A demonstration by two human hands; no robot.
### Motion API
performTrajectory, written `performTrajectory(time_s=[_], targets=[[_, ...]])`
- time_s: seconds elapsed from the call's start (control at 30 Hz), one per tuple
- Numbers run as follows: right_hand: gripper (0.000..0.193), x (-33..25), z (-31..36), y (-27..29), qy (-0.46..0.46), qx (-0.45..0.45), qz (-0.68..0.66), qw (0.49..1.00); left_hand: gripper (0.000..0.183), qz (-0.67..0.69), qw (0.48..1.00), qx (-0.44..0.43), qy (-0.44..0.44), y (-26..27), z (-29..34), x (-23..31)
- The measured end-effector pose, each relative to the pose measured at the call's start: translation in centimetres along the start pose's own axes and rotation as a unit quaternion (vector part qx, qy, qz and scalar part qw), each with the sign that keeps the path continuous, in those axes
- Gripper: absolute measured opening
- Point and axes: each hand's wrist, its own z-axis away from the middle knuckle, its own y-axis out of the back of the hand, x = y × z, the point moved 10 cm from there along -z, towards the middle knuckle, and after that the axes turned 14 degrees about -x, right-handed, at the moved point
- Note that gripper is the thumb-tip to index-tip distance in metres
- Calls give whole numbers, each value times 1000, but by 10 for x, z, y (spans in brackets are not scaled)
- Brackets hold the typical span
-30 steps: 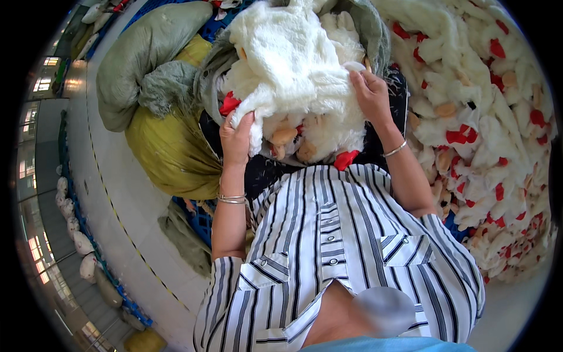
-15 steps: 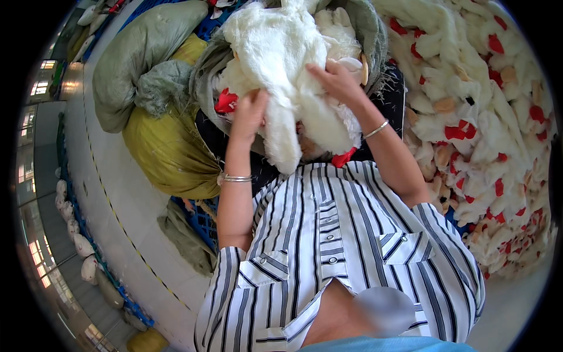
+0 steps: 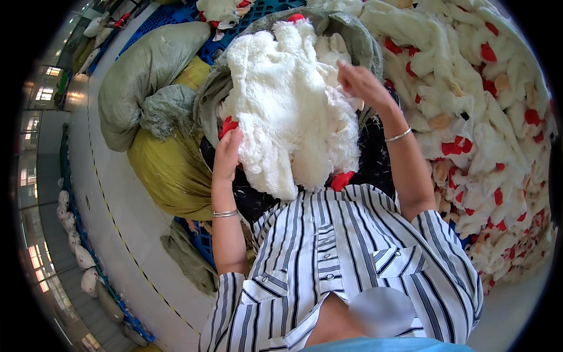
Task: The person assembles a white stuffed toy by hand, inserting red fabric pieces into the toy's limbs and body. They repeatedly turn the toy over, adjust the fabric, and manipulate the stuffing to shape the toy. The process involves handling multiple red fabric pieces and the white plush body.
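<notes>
A white plush skin (image 3: 275, 100), unstuffed and limp, lies spread over my lap on top of other white plush pieces, with a red piece (image 3: 296, 18) at its far end. My left hand (image 3: 226, 155) is closed on the skin's left edge, right beside another red piece (image 3: 227, 125); some of its fingertips are hidden. Lifted off the plush, my right hand (image 3: 365, 85) hovers over the right side, holding nothing that I can see, its fingers loosely bent and apart. Under the plush sits an open grey-green woven sack (image 3: 366, 44).
A great heap of white plush skins with red and tan parts (image 3: 457, 123) rises on the right. Stuffed sacks, one grey-green (image 3: 152, 76) and one yellow-green (image 3: 167, 170), lean at my left. Blue plastic pallets (image 3: 167, 26) lie behind them. A striped line crosses the pale floor (image 3: 132, 223).
The plush skin now lies flatter and spread wider, nearer to me. My right hand has let go of it and moved up and right; my left hand has shifted to its left edge.
</notes>
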Motion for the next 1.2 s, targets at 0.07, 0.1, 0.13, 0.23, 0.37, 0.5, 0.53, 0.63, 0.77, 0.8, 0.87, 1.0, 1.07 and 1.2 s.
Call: performTrajectory(time_s=[0.07, 0.1, 0.13, 0.23, 0.37, 0.5, 0.53, 0.63, 0.77, 0.8, 0.87, 1.0, 1.07, 1.2], targets=[[66, -15, -4, 7, 38, -47, -172, 983, 40, -7, 1000, 15, -23, -2, -6, 5], [66, -24, -7, 4, 51, -72, -290, 953, 41, -10, 999, 21, -34, -4, -10, 8], [65, -32, -7, 11, 69, -46, -253, 964, 39, -16, 999, 15, -23, -8, -13, 8], [62, -48, -9, 26, 144, -20, -209, 967, 35, -13, 1000, -11, -6, -23, -18, 10], [61, -26, -13, 25, 87, -43, -289, 953, 30, 24, 997, -30, -64, -43, -13, 25], [73, -12, -16, -57, -51, -92, -104, 989, 27, -39, 986, -124, -101, -90, 6, 67], [74, -14, -17, -88, -55, -137, -100, 984, 28, -61, 981, -162, -90, -102, 16, 72], [89, -43, 2, -164, 9, -284, -25, 959, 32, -73, 963, -252, -57, -125, 50, 90], [66, -69, 40, -199, -109, -492, 107, 857, 31, -77, 905, -408, -100, -125, 82, 114], [66, -67, 21, -182, -64, -420, 129, 896, 32, -105, 876, -450, -140, -122, 87, 117], [60, -84, -13, -98, -48, -268, 134, 953, 34, -102, 946, -301, -66, -86, 79, 110], [37, -88, -6, 204, 301, 142, -194, 923, 28, -8, 978, -190, -90, -38, 76, 95], [28, -79, 31, 295, 503, 193, -257, 802, 28, 33, 980, -174, -93, -27, 76, 82], [24, -82, -25, 142, 275, 41, -187, 942, 27, 29, 982, -178, -58, -31, 75, 62]])
